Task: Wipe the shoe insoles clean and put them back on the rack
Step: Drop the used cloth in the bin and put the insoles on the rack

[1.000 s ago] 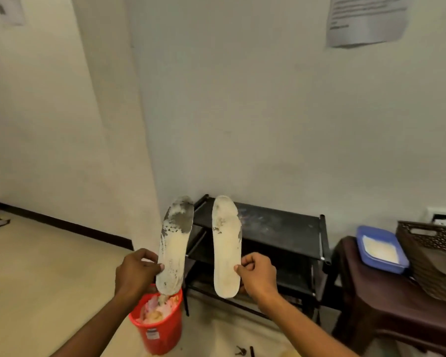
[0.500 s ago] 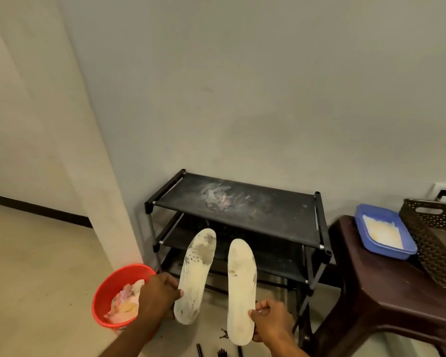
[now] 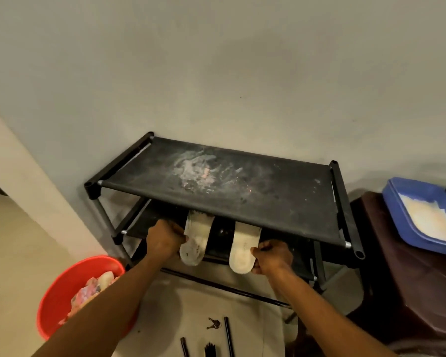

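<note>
A black shoe rack (image 3: 242, 199) stands against the wall, its top shelf smeared with white dust. Two off-white insoles lie part way in on the shelf below, toes hidden under the top shelf. My left hand (image 3: 165, 238) grips the heel side of the left insole (image 3: 195, 238), which has dark stains. My right hand (image 3: 273, 256) pinches the heel side of the right insole (image 3: 242, 249).
A red bucket (image 3: 62, 287) with crumpled cloths sits on the floor at the lower left. A dark brown stool (image 3: 397, 266) at the right carries a blue tray (image 3: 397, 194). Keys (image 3: 213, 324) and black rods (image 3: 228, 336) lie on the floor in front of the rack.
Both hands have lowered and pushed the insoles forward from upright in the air onto the rack's lower shelf. The view has tilted down and closer to the rack.
</note>
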The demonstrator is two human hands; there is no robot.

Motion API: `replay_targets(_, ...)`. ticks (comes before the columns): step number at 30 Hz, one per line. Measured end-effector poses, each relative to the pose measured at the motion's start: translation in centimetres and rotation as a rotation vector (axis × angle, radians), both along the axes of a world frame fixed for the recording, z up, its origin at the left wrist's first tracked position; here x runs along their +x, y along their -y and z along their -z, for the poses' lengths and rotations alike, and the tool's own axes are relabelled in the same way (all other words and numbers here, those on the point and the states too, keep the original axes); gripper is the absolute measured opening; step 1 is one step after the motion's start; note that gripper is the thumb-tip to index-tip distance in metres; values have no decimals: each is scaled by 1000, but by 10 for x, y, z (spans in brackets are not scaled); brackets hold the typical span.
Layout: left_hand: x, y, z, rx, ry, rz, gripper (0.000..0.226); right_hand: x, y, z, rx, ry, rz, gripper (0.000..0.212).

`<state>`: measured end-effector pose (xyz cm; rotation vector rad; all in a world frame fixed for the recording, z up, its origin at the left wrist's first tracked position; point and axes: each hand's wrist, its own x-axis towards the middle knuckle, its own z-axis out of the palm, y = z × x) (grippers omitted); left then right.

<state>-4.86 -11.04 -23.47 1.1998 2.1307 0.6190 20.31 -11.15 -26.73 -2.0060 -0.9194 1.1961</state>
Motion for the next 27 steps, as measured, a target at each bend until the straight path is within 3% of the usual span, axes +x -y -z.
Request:
replay_targets(8,8,-27,22,20,-92,11,18,3,-17,20,-2,44,3,12)
replay_targets(17,13,29,-6,163,-64,-18,22,22,29,6,124,154,-91,15)
replay_targets(27,98,145,-119,277,160,137,6,94,145,-133,277,194,-127,10)
